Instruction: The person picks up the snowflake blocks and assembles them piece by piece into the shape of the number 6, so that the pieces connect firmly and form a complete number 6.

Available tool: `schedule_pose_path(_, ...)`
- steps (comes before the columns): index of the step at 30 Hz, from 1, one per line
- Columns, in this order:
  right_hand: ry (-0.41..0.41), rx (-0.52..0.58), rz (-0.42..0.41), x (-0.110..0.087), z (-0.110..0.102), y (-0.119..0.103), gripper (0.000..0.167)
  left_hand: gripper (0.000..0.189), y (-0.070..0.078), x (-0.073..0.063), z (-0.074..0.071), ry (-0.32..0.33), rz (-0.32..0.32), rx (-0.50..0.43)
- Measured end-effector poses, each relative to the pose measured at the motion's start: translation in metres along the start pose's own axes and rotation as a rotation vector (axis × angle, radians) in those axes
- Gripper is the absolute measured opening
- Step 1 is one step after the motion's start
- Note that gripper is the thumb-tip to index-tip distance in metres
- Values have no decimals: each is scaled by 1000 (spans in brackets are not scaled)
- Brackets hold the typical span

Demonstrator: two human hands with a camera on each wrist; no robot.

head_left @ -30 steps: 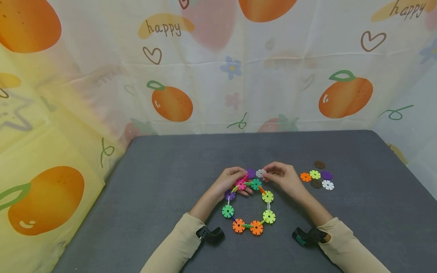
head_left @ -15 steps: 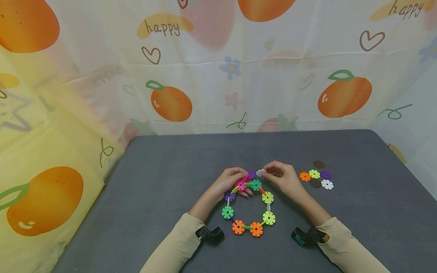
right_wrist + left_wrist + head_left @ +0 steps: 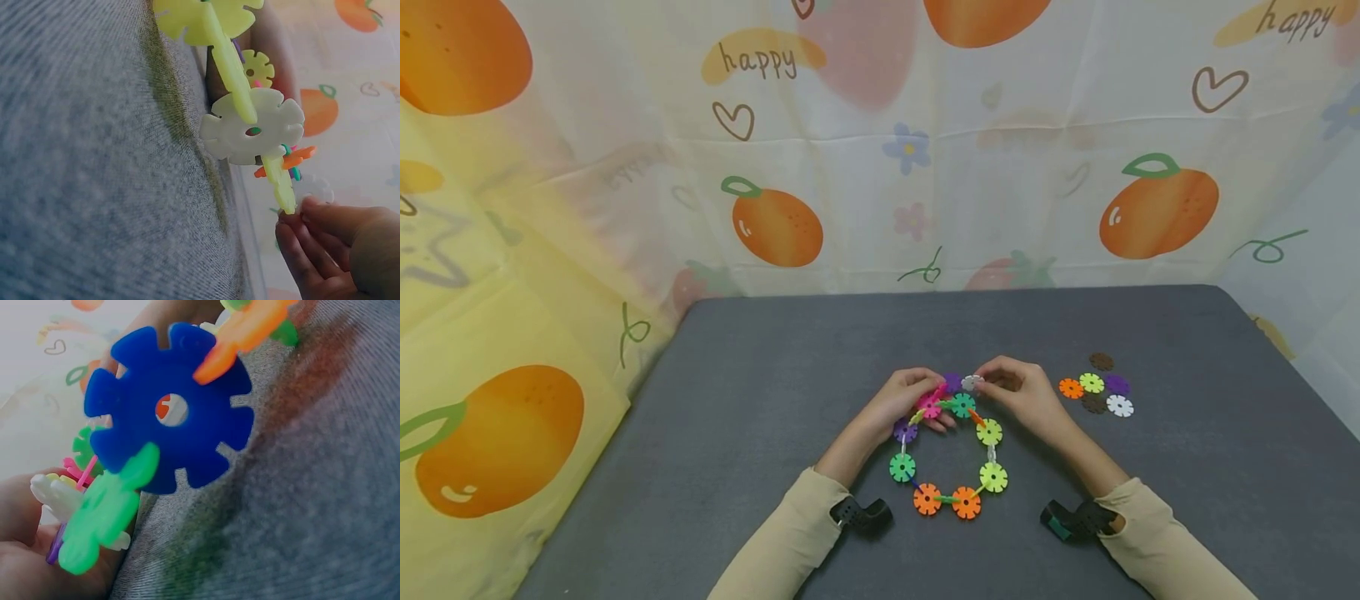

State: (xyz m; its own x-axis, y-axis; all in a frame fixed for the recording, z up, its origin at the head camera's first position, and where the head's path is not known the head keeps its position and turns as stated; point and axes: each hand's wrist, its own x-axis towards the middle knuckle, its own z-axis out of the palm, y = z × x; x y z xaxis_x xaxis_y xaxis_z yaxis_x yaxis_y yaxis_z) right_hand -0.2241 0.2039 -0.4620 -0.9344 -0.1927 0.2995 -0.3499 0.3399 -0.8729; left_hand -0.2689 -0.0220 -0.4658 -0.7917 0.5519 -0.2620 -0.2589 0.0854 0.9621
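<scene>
A ring of notched interlocking discs in several colours hangs between the hands, linked edge to edge. The left hand grips its far left part, by the pink disc, fingers partly behind it. A purple disc sticks out beyond the pink one. Against its right side is a white disc, which the right hand pinches between thumb and fingers. Whether the white and purple discs are joined cannot be told. Close up, a blue disc and a green disc show in the left wrist view.
Right of the right hand lies a loose group of discs: two brown, one orange, one yellow-green, one purple and one white. The grey table ends at a printed curtain.
The white disc has tipped slightly in the right hand's fingers, beside the purple disc. The near side of the ring has swayed a little. Both hands stay nearly in place.
</scene>
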Motion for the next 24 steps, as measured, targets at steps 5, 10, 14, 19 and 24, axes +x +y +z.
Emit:
schedule_pose_path(5, -1, 15, -12, -1, 1, -1, 10, 31, -1, 0, -2, -12, -1, 37)
schedule_pose_path(10, -1, 46, 30, 0, 0, -1, 13, 31, -1, 0, -2, -35, -5, -1)
schedule_pose_path(14, 2, 99, 108, 1, -1, 2, 20, 30, -1, 1, -2, -47, -14, -57)
schedule_pose_path(19, -13, 118, 156, 1, -1, 3, 24, 29, -1, 2, -1, -57, -10, -86)
schedule_pose_path(24, -33, 145, 132, 0, -1, 2, 22, 30, 0, 1, 0, -59, -13, -83)
